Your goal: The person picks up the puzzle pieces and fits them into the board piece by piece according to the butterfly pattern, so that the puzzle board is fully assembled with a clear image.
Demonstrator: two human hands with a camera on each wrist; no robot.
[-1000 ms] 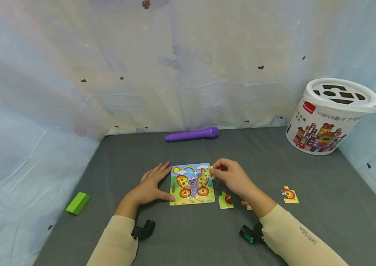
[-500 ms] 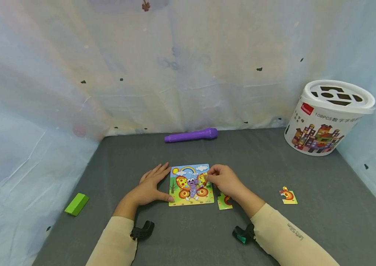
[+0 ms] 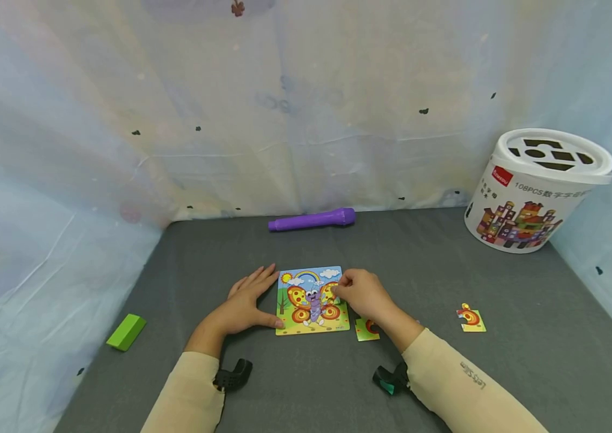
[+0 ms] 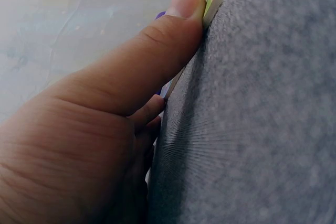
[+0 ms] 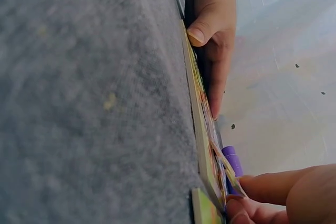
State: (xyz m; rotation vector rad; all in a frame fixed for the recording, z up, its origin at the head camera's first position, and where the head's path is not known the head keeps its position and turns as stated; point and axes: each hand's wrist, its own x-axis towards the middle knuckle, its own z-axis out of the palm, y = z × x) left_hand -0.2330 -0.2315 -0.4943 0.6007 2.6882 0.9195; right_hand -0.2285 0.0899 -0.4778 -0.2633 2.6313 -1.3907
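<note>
Grey surface is stretching out, a white tub standing beyond and right of the puzzle board. Our left hand is resting along the board's left edge, grip spread; our right hand is pinching a piece over its right side. We are probably fitting it, and needing careful alignment next. Two loose pieces are lying right of the board.

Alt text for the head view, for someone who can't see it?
A person's left hand touches the left edge of a butterfly puzzle on a gray table while their right hand pinches a puzzle piece over its right side. Farther back: a purple rod and white tub.
</note>
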